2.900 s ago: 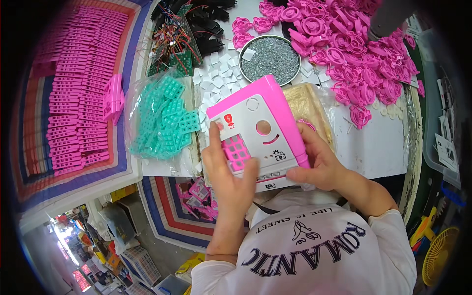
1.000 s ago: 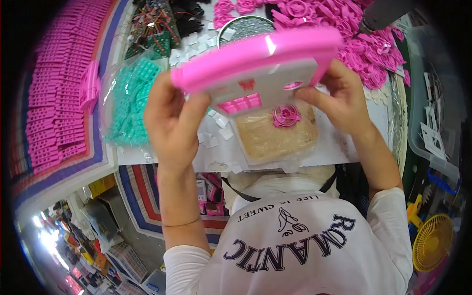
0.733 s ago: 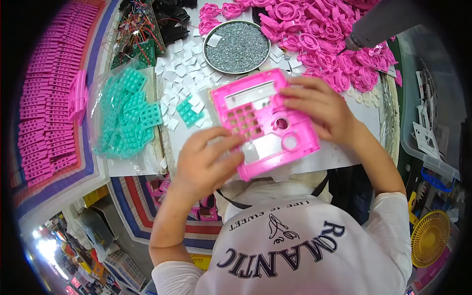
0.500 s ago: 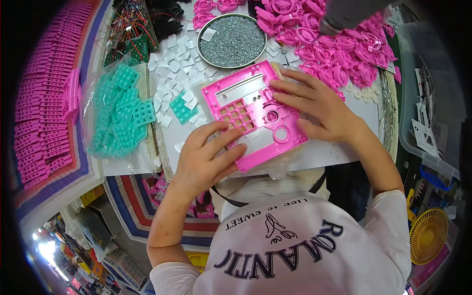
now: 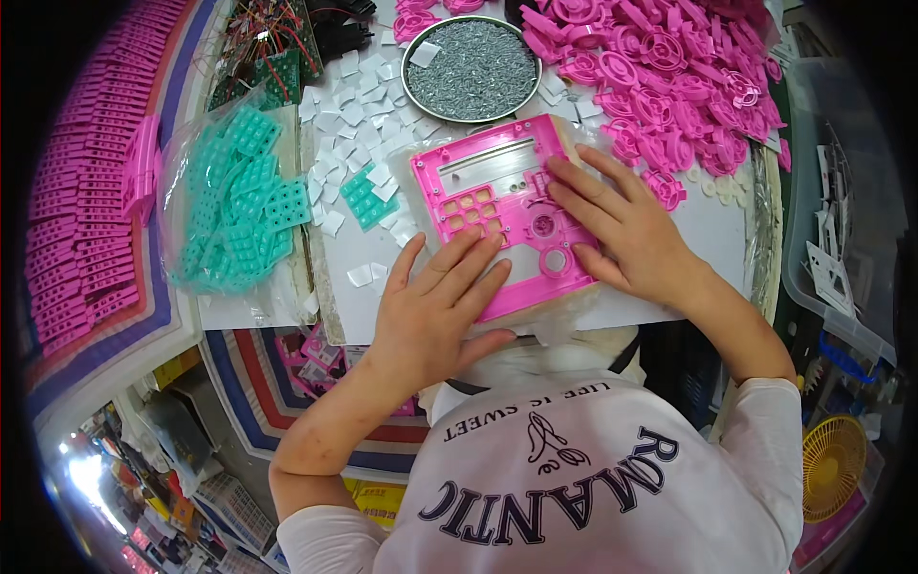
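A pink plastic housing panel [image 5: 492,304] lies inner side up on a pale pad in front of me. It has a long slot, a grid of square holes and round rings. My left hand [image 5: 435,306] rests on its lower left part, fingers spread, fingertips over the hole grid and thumb near the front edge. My right hand [image 5: 636,234] lies along the right edge, fingers stretched onto the panel and thumb by the lower ring. Left of the panel, a turquoise keypad sheet [image 5: 363,203] sits among small white squares [image 5: 359,275], some lying on top of it.
Behind the panel stands a round tin [image 5: 471,69] of small metal screws. Pink ring-shaped parts [image 5: 669,86] are heaped at the back right. A clear bag of turquoise keypads [image 5: 239,206] lies left, beyond it rows of pink parts [image 5: 86,201]. A clear bin [image 5: 822,191] stands right.
The view has shifted, moving the scene slightly right. My left hand has slid a little further over the panel and its little finger has spread away. My right hand stays at the right edge.
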The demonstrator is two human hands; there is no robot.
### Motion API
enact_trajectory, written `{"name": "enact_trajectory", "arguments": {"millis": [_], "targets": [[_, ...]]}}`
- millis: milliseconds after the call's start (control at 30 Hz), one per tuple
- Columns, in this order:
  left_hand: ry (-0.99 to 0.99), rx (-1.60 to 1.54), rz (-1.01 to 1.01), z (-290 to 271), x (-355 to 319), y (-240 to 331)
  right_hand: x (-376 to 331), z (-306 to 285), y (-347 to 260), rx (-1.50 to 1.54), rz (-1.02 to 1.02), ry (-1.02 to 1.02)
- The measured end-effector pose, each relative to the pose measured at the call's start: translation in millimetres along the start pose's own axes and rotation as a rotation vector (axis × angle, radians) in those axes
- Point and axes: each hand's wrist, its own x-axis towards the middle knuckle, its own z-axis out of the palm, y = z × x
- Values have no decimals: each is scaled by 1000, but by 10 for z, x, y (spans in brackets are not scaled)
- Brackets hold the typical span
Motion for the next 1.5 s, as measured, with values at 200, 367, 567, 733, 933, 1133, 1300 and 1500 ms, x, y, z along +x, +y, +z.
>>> {"name": "enact_trajectory", "arguments": {"millis": [200, 367, 567, 733, 933, 1133, 1300, 1500], "targets": [[-49, -154, -21, -86, 1, -67, -30, -250, 164, 250, 134, 184], [447, -479, -42, -78, 6, -106, -287, -496, 627, 114, 391, 372], [571, -432, -122, -47, 59, 109, 15, -300, 635, -195, 199, 271], [304, -856, -325, -83, -34, 411, -22, -299, 511, 508, 553, 374], [-284, -1828, -601, -96, 313, 563, -4, -592, -232, 406, -321, -69], [8, -1497, -480, -6, 221, 721, 3, -411, -541, 523, 23, 153], [175, -738, -312, -247, 169, 499, 25, -388, -395, 423, 259, 216], [221, -88, -102, 14, 215, 121, 370, -251, -299, 23, 42, 114]]}}
